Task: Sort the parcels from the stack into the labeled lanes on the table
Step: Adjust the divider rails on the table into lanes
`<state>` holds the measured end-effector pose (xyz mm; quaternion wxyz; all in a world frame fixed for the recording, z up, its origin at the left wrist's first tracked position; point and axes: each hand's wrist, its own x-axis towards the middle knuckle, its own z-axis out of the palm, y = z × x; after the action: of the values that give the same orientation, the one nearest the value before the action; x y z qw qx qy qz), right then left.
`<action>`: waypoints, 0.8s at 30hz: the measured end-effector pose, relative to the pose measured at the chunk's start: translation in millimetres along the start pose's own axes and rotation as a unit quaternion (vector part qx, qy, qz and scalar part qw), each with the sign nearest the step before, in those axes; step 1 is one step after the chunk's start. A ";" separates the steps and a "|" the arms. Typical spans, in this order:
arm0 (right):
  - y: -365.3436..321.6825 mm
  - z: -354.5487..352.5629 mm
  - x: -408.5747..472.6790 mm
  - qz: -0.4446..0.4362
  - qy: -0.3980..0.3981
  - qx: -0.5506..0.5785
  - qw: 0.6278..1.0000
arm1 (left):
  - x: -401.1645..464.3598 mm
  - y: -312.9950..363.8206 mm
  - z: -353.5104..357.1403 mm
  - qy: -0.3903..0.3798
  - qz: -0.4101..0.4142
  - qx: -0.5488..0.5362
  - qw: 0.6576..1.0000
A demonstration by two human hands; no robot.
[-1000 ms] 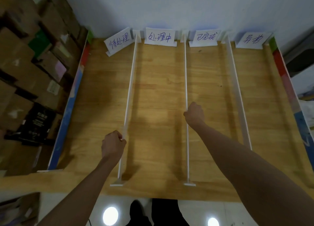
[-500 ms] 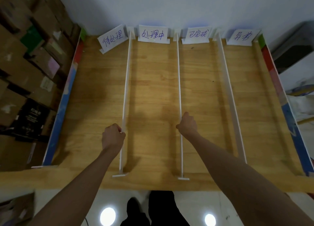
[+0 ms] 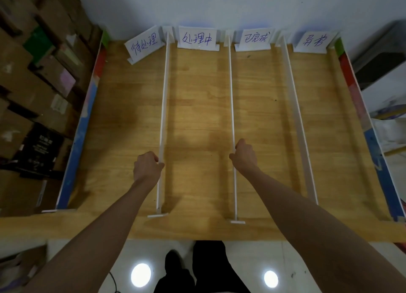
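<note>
Down at the near edge I see dark trousers and a shoe [image 3: 175,268] on pale floor tiles, with two lamp glares either side. Both my forearms reach over the wooden table [image 3: 197,108]. My left hand [image 3: 146,167] is curled into a fist, thumb and fingers pinched on the left white divider [image 3: 163,108] near its front end. My right hand [image 3: 243,156] is likewise closed, gripping the middle white divider [image 3: 231,99] a little farther in. The two hands sit well apart, one lane's width between them. A third white divider [image 3: 295,108], to the right, leans slightly and nothing touches it. All four lanes show bare wood; no parcel lies in any of them. The parcels are the cardboard boxes [image 3: 33,77] piled beyond the table's left coloured side wall [image 3: 87,108], with a black box [image 3: 37,149] among them, blurred. At the far end stand four white handwritten label cards [image 3: 197,39], one per lane, the leftmost turned askew, against a pale wall. A dark bin-like shape [image 3: 377,59] sits past the right side wall.
</note>
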<state>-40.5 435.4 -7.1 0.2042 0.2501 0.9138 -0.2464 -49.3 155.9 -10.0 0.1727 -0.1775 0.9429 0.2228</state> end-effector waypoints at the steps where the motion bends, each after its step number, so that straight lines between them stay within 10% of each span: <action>1: 0.7 -0.1 -2.3 0.003 -0.006 0.006 1.000 | -1.2 -0.8 0.1 -0.002 0.002 -0.003 1.000; 24: -1.3 -16.6 -12.0 0.007 -0.006 -0.024 1.000 | 3.8 -10.5 -15.3 0.001 0.032 0.023 0.999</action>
<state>-35.9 439.3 12.5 0.2171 0.2501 0.9164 -0.2247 -52.1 138.8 -2.5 0.1684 -0.1434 0.9531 0.2064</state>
